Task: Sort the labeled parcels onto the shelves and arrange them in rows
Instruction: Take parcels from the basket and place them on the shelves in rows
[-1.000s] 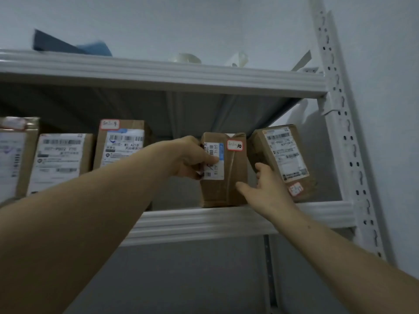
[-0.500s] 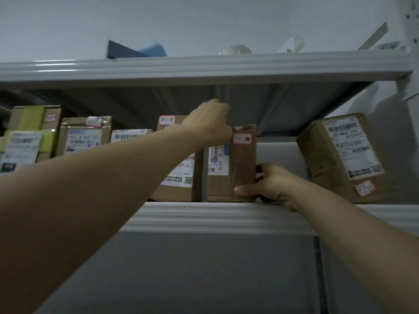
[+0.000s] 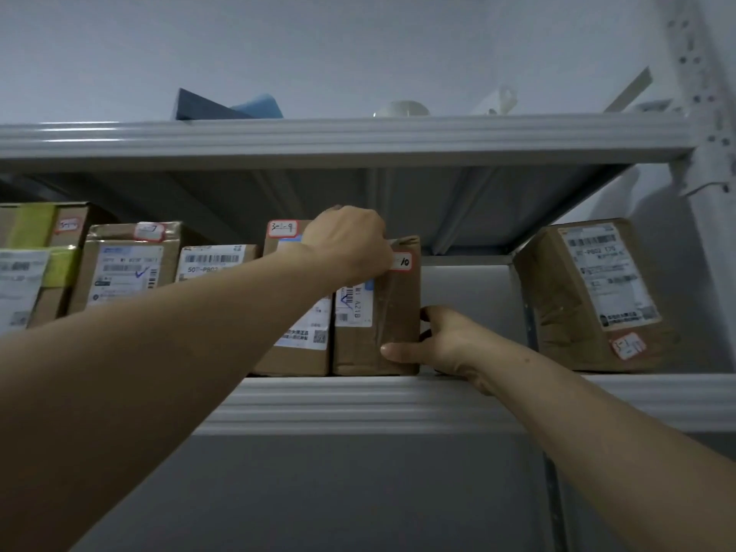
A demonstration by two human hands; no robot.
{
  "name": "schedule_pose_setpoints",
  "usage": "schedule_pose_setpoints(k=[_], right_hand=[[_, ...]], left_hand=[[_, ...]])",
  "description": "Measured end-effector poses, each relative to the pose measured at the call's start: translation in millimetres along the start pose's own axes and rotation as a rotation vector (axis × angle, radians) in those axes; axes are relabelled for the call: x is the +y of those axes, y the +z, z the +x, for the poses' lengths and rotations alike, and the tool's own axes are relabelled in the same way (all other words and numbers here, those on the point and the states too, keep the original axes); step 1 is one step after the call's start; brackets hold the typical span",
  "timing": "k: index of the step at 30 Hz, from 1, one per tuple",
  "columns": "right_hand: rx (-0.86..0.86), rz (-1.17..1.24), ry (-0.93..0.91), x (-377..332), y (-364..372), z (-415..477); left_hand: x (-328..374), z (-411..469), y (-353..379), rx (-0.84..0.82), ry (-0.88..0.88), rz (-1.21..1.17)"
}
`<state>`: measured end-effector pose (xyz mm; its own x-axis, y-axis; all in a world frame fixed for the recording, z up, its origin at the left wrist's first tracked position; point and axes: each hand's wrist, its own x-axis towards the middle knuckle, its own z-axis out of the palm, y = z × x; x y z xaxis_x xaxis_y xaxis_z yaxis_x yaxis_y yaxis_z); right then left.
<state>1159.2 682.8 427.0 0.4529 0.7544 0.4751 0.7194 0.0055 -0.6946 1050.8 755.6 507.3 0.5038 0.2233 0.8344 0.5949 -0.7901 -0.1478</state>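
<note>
two bare forearms reach up from the bottom corners of the frame to the middle shelf (image 3: 358, 400). the right hand (image 3: 442, 344), at centre right, clasps the lower right corner of the brown parcel (image 3: 382, 324) marked 10, with the thumb lying across the front near the bottom edge and the fingers wrapped round the right side. the left hand (image 3: 350, 241), just above centre, is curled over the parcel's top front corner and grips it. the parcel stands upright on the shelf, its left side touching the neighbour parcel (image 3: 298, 344) tagged 3-1-9, at the right end of a row running to the left edge of the frame. the step in hand looks like squaring this parcel into the row. next, it seems, both hands must let go and turn to the tilted parcel (image 3: 589, 296) at the far right, well apart across a gap, to stand it beside number 10. above, the top shelf (image 3: 358, 137) carries a blue thing (image 3: 223, 107).
</note>
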Motion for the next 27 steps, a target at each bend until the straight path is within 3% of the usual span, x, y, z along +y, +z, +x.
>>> schedule_pose_setpoints(k=[3,6,8,11,14,17,19,24,27], right_hand=[[0.166,-0.010,-0.035,-3,-16,-8],[0.673,-0.117,-0.249,25,-64,-10],[0.923,-0.143,-0.274,47,-97,-15],[1.076,-0.137,-0.122,73,-136,-21],[0.987,0.005,0.090,95,-161,-21],[0.636,0.241,0.271,108,-168,-25],[0.463,0.203,0.287,112,-166,-25],[0.237,0.048,0.206,102,-151,-21],[0.181,0.041,0.206,91,-136,-15]], left_hand=[[8,4,-1,0.169,0.086,0.011],[38,10,2,0.285,0.185,-0.128],[65,11,8,0.287,0.243,-0.207],[106,14,27,0.121,0.186,-0.294],[144,15,40,-0.157,-0.002,-0.554],[170,19,57,-0.384,-0.100,-0.892],[178,19,64,-0.456,-0.164,-1.004],[156,10,66,-0.292,-0.229,-0.828],[132,-6,53,-0.202,-0.124,-0.509]])
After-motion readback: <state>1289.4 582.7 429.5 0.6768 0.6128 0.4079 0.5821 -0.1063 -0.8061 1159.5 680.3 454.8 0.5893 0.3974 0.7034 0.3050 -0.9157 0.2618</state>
